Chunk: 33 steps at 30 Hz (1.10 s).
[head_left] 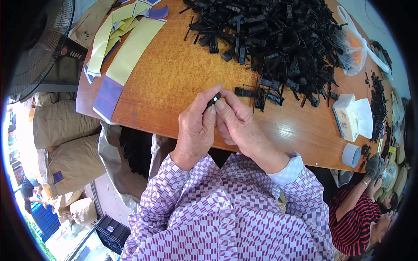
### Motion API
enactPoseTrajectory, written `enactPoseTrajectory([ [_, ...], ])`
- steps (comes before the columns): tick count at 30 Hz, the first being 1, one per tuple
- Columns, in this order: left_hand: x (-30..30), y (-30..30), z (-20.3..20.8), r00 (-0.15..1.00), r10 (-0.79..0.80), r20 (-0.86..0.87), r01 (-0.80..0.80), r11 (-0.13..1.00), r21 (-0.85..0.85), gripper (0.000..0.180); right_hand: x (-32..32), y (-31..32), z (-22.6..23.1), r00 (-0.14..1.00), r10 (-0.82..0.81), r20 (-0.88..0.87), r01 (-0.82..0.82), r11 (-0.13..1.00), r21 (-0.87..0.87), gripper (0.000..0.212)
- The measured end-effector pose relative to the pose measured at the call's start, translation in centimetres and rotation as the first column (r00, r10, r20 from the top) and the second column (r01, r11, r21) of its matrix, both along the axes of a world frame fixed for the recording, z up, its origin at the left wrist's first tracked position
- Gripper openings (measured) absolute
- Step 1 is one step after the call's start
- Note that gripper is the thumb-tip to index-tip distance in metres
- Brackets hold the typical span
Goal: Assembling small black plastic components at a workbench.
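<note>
Above the table's near edge, my left hand [196,122] and my right hand [238,119] meet. Between their fingertips they pinch a small black plastic part [214,99]; a pale spot shows on it, and the rest is hidden by the fingers. Beyond my hands, a big heap of black plastic parts [270,39] covers the far middle and right of the wooden table [170,74]. A few loose black parts [261,96] lie at the heap's near edge, just right of my hands.
Yellow and purple paper strips [130,56] lie at the table's left. To the right are a tissue pack [346,117], a tape roll [351,155] and a plastic bag [353,48]. An open sack [111,148] stands below the edge. A co-worker in stripes [355,213] sits at right.
</note>
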<state>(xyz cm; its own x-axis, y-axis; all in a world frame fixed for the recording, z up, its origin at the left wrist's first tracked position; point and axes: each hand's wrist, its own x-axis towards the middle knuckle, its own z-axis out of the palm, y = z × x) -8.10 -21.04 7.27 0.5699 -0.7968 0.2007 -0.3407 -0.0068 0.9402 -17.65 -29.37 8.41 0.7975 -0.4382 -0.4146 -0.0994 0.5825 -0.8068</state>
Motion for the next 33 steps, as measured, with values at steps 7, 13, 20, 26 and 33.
enactPoseTrajectory([
  [7, 2.3, 8.0, 1.3, 0.938, 0.341, -0.065, -0.317, 0.918, 0.237, 0.028, -2.1, -2.0, -0.6, 0.956, 0.139, -0.259, -0.281, 0.181, -0.942, 0.037],
  [13, 6.6, 15.9, 1.6, 0.751, 0.18, 0.635, -0.481, 0.809, 0.339, 0.042, -1.0, -5.2, 0.4, 0.765, -0.222, -0.605, -0.641, -0.359, -0.679, 0.032],
  [20, 3.4, 8.2, 0.5, 0.991, 0.132, 0.028, -0.135, 0.969, 0.208, 0.058, 0.5, -7.9, -0.3, 0.954, -0.088, -0.286, -0.294, -0.092, -0.951, 0.02],
  [26, 2.6, -1.9, 0.5, 0.965, -0.16, -0.209, 0.174, 0.984, 0.05, 0.073, 1.8, -8.8, 0.7, 0.972, 0.059, -0.228, -0.169, 0.851, -0.498, 0.015],
  [33, 2.6, -5.4, 0.0, 0.922, -0.255, -0.291, 0.284, 0.957, 0.061, 0.053, 1.2, -8.9, 0.7, 0.972, 0.033, -0.234, -0.103, 0.95, -0.295, 0.018],
])
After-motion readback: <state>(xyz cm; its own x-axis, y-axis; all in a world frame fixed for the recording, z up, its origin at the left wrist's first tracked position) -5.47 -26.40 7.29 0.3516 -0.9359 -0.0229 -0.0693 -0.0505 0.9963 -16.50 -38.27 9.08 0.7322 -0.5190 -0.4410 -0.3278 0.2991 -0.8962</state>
